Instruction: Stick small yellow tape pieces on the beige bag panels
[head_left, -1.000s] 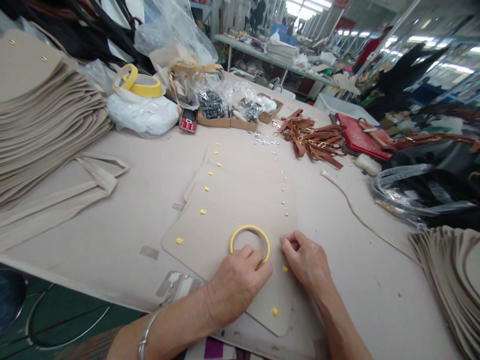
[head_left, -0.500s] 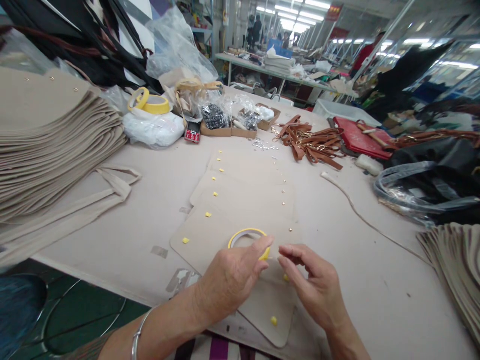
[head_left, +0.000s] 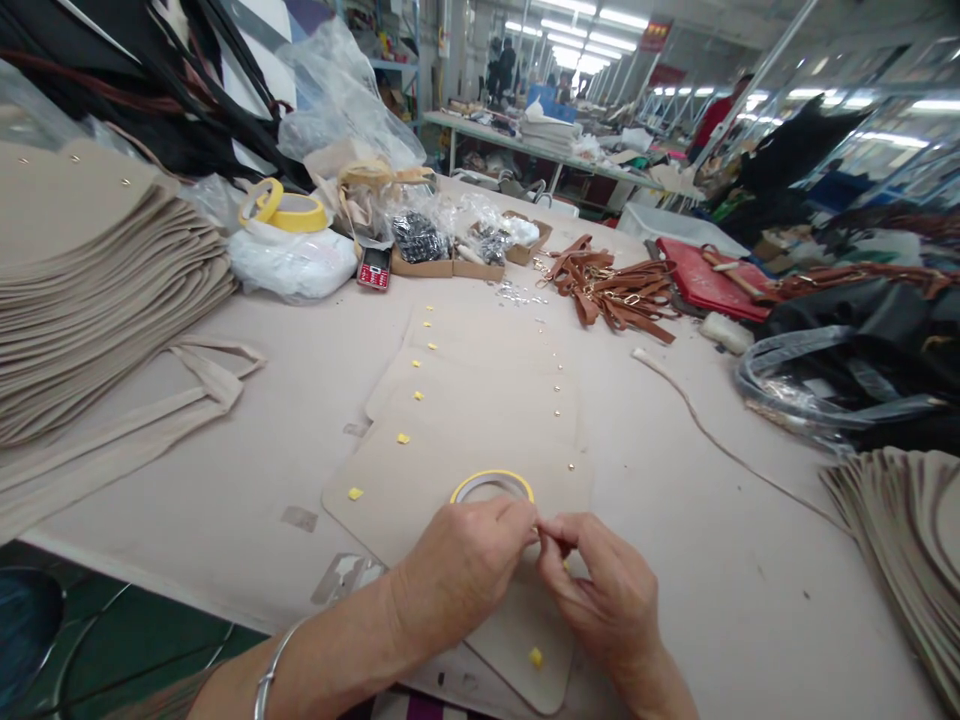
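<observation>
Fingertips meet at a yellow tape roll (head_left: 493, 474)

The left hand (head_left: 472, 550) is closed on the roll, over the nearest of the overlapping beige panels (head_left: 450, 470). The right hand (head_left: 611, 590) has thumb and forefinger together, meeting the left fingertips; whether tape lies between them I cannot tell. The panels' near corner comes close to the front edge of the tabletop (head_left: 712, 570). Right of the right hand there is room out to a fanned stack (head_left: 900, 540), crossed by a thin cord (head_left: 700, 419); on the left, room runs to a beige strap (head_left: 214, 385). Farther back, a red keypad device (head_left: 374, 272) carries marks too small to read, as does a distant red sign (head_left: 655, 37)
</observation>
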